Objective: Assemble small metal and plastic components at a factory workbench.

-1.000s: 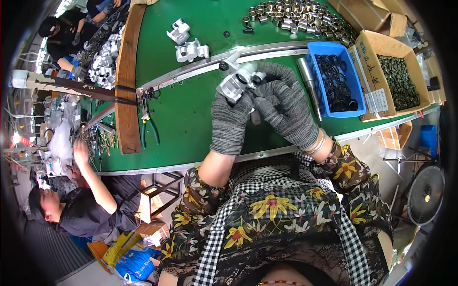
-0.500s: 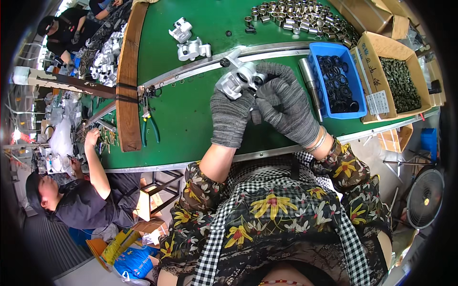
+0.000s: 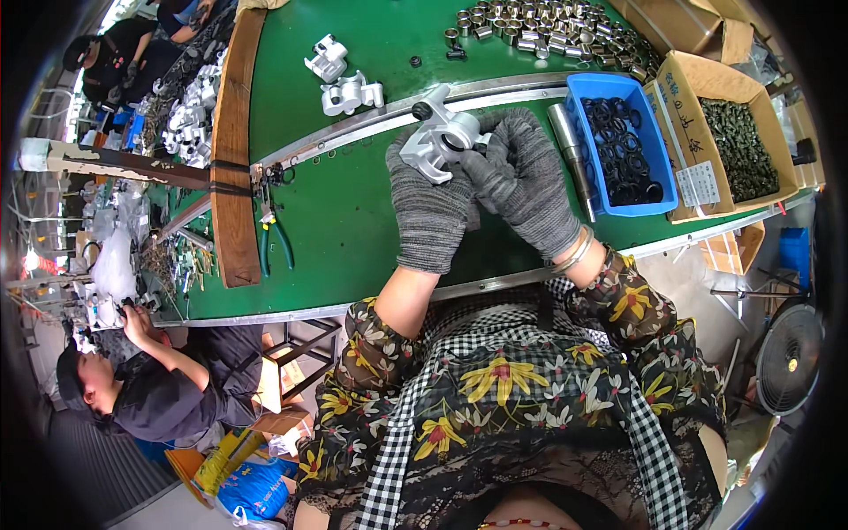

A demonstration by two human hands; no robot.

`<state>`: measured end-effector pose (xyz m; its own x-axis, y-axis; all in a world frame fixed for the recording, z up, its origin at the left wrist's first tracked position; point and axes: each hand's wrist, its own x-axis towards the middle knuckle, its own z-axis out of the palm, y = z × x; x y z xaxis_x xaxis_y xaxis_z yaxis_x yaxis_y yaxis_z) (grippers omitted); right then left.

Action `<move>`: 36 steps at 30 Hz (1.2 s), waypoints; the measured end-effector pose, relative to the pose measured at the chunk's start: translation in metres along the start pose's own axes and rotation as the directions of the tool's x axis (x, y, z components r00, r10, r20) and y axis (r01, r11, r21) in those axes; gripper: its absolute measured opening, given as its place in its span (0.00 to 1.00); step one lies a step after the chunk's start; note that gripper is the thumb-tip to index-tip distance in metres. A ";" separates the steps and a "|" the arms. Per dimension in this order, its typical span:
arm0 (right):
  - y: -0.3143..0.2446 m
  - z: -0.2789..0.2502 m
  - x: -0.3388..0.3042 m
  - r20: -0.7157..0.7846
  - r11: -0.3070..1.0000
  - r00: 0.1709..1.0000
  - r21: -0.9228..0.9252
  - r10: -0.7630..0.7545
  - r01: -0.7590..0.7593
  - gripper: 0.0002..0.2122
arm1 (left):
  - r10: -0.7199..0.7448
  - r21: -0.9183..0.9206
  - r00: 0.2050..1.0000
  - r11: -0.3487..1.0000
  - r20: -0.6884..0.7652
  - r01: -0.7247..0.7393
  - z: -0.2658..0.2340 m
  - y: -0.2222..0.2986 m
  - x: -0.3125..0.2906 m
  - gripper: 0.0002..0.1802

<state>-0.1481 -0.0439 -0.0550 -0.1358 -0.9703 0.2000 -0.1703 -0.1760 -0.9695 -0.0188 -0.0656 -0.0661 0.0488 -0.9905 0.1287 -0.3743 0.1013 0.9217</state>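
A silver cast metal housing (image 3: pixel 442 132) with round bores is in my left hand (image 3: pixel 428 212), which wears a grey knit glove and is closed around its lower side. My right hand (image 3: pixel 526 181), gloved the same way, presses against the housing's right edge, fingers curled together. Whether those fingers pinch a small part is hidden. A dark ring or plug shows at the upper left end of the housing. Beyond my hands, two more silver housings (image 3: pixel 352 94) lie on the green table (image 3: pixel 344 212).
Right of my hands lie a metal rod tool (image 3: pixel 572 159), a blue bin (image 3: pixel 655 205) of black rings and a cardboard box (image 3: pixel 676 93) of small dark parts. Metal sleeves (image 3: pixel 539 31) cluster at the back. Pliers (image 3: pixel 276 238) lie beside a wooden board (image 3: pixel 231 177). Co-workers are at left.
The housing has turned slightly in my left hand, and my right fingers have shifted upward along its edge. At lower left, a co-worker's arm has drawn back from the table.
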 end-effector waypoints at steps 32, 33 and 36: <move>-0.011 -0.024 0.003 0.165 0.984 0.975 -0.073 -0.147 0.160 0.10 | 0.045 0.005 0.999 0.999 0.001 -0.045 -0.003 0.008 0.005 0.19; -0.008 -0.026 0.004 0.298 0.971 0.949 0.175 0.105 -0.162 0.11 | -0.072 -0.066 0.997 0.995 0.002 0.072 -0.004 0.012 0.004 0.21; -0.016 -0.027 -0.001 0.131 0.997 0.991 0.080 -0.007 -0.004 0.12 | 0.186 0.149 0.981 0.973 -0.051 -0.177 0.005 -0.014 0.002 0.19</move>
<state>-0.1715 -0.0358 -0.0356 -0.0060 -0.9825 0.1862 -0.0914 -0.1849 -0.9785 -0.0185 -0.0699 -0.0802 0.0252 -0.9484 0.3162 -0.5106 0.2597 0.8197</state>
